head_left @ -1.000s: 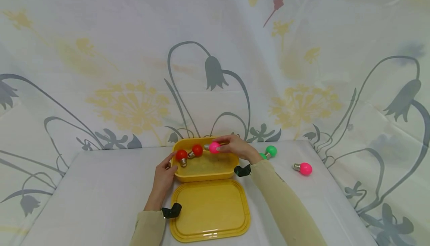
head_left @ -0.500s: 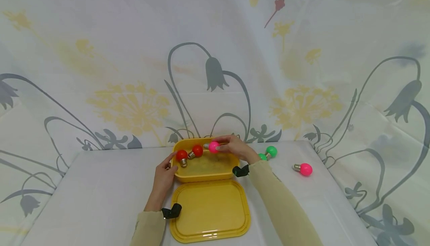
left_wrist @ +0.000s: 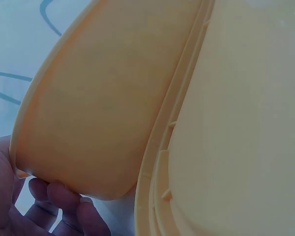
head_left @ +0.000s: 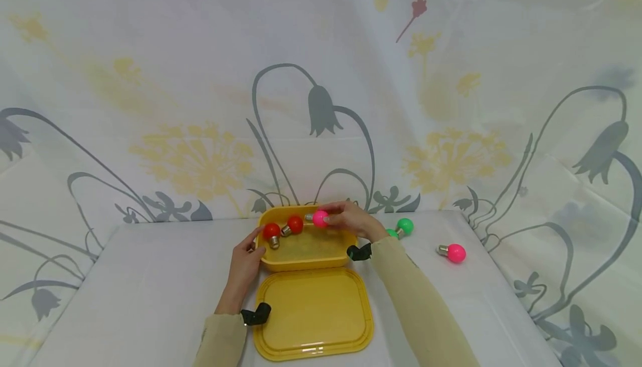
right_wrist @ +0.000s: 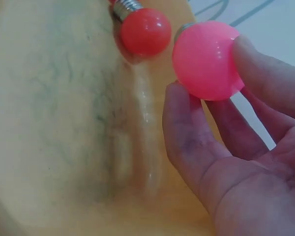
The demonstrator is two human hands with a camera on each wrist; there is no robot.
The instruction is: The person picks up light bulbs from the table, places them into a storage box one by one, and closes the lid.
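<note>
A pink light bulb (head_left: 320, 219) is pinched by its round end between the thumb and fingers of my right hand (head_left: 348, 219), over the back part of a yellow plastic box (head_left: 308, 267). Its metal screw base points left. Inside the box, toward the left, lie two red light bulbs, one red bulb (head_left: 271, 231) near the left wall and another red bulb (head_left: 295, 224) beside it. My left hand (head_left: 246, 261) grips the box's left end; in the left wrist view its curled fingers (left_wrist: 64, 196) press against the outer wall.
A flat yellow lid (head_left: 313, 314) lies on the white table just in front of the box. To the right are green bulbs (head_left: 404, 225), partly behind the right arm, and a second pink bulb (head_left: 456, 253). A patterned curtain (head_left: 321, 105) stands behind the table.
Hardly anything moves: the right forearm has shifted slightly left, while the right hand keeps the pink bulb over the box. The left hand stays on the box.
</note>
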